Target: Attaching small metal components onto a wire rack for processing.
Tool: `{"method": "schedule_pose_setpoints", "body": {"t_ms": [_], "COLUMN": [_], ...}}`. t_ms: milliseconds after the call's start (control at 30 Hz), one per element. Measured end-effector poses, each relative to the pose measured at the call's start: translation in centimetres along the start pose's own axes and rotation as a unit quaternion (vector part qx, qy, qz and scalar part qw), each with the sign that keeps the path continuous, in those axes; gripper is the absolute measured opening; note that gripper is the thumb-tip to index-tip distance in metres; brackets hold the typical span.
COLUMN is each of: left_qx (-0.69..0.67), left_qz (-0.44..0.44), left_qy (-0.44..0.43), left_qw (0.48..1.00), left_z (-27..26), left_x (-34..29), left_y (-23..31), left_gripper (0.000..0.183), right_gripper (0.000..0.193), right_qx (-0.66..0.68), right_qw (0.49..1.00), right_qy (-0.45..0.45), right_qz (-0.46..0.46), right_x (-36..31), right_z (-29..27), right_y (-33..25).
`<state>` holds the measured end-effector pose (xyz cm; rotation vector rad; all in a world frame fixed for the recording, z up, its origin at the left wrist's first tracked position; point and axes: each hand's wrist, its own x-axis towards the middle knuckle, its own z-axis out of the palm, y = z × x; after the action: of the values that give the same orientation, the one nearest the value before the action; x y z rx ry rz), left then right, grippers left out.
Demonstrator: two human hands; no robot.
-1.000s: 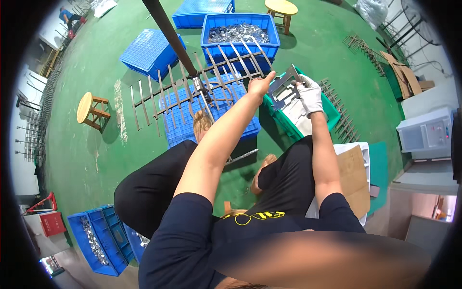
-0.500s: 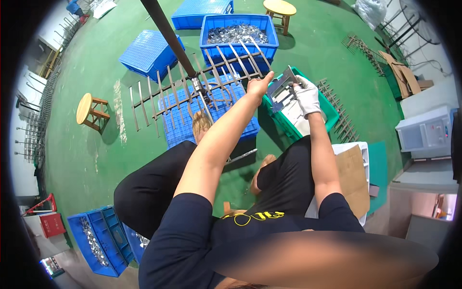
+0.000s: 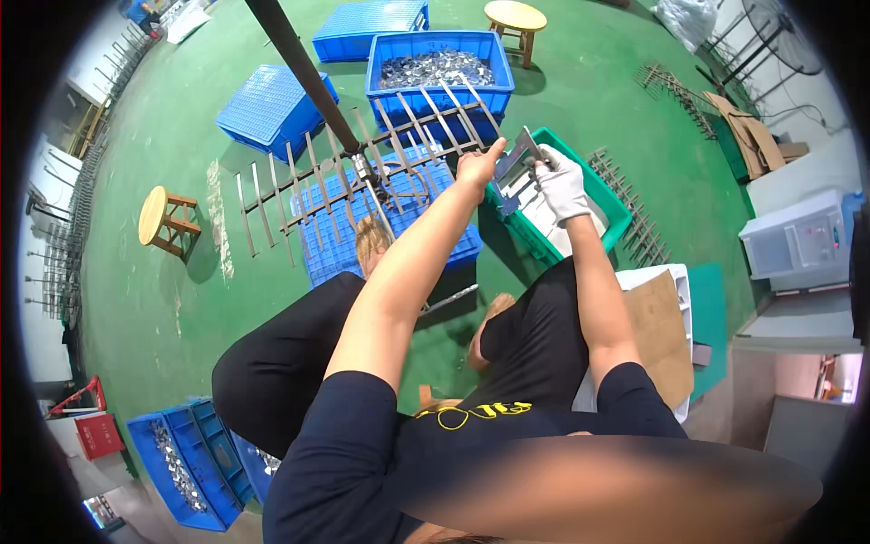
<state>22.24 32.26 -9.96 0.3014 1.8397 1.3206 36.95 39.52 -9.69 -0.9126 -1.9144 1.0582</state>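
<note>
In front of me a brown metal rack (image 3: 313, 169) with rows of long prongs is fixed at a metal joint (image 3: 361, 167) on a slanting dark pole (image 3: 304, 74). My bare left hand (image 3: 477, 170) is closed at the rack's right end, thumb pointing up; its other fingers are largely hidden. In my white-gloved right hand (image 3: 564, 188) is a flat, dark grey metal piece (image 3: 513, 169) with cut-out notches, held tilted just right of the left hand. Beneath it stands a green crate (image 3: 620, 218) with pale sheet-like contents.
Under the rack lies a blue crate (image 3: 317, 247). Behind it, another blue crate (image 3: 439, 40) holds many small metal parts. Wooden stools stand at left (image 3: 156, 216) and far right (image 3: 515, 14). Pronged racks (image 3: 645, 225) lie right of the green crate. A blue bin (image 3: 145, 471) sits lower left.
My right hand and the metal piece have shifted slightly left, and the piece looks turned a little. The left hand stays at the rack's end. The whole view has moved slightly.
</note>
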Motion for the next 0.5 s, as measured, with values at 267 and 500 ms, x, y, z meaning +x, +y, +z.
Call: {"method": "schedule_pose_setpoints", "body": {"t_ms": [267, 500], "left_qx": [0.007, -0.025], "left_qz": [0.07, 0.109], "left_qy": [0.009, 0.047], "left_qw": [0.997, 0.993], "left_z": [0.4, 0.7], "left_x": [0.7, 1.0], "left_y": [-0.7, -0.8], "left_gripper": [0.055, 0.045], "right_gripper": [0.029, 0.029], "right_qx": [-0.109, -0.124], "right_qw": [0.986, 0.986], "right_qy": [-0.017, -0.018], "right_qz": [-0.124, -0.105], "right_x": [-0.3, -0.8], "right_z": [0.6, 1.1], "right_y": [-1.0, -3.2]}}
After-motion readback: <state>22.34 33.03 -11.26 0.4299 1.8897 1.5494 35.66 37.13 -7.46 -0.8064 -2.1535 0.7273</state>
